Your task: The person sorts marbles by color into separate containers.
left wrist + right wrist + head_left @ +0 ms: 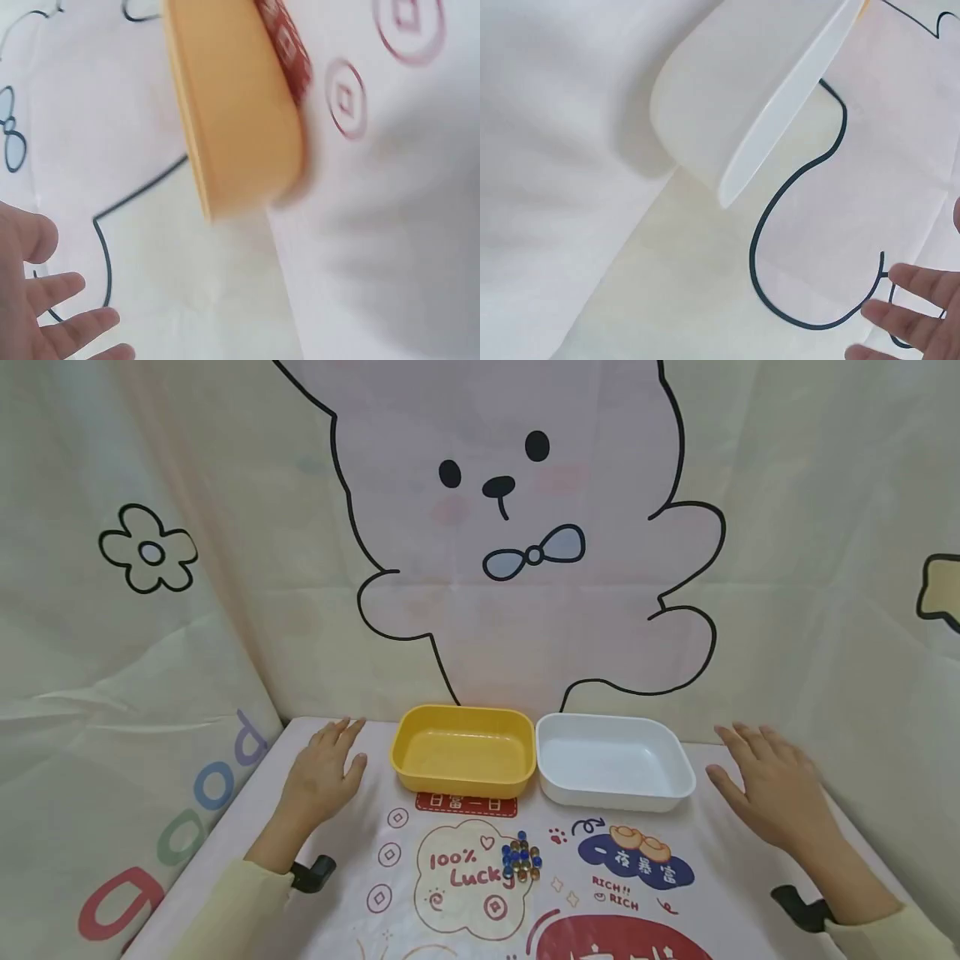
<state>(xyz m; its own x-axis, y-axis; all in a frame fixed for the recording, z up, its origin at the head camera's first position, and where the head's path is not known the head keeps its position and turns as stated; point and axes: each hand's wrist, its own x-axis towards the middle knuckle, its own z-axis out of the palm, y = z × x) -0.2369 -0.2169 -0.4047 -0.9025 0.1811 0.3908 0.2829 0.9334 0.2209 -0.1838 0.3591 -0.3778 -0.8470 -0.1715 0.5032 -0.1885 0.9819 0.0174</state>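
My left hand, fingers spread and relaxed, is held to the left of a yellow tray and holds nothing. On the other side, my right hand is likewise spread, to the right of a white tray. The two trays stand side by side at the back of the table. In front of them lies a small cluster of blue and amber glass marbles. Each wrist view shows the fingertips apart from the nearby tray: the yellow one on the left, the white one on the right.
The table cover carries printed lettering and coin drawings. A cloth backdrop with a bear drawing hangs right behind the trays, and a side cloth hangs at the left. Black straps sit at the wrists.
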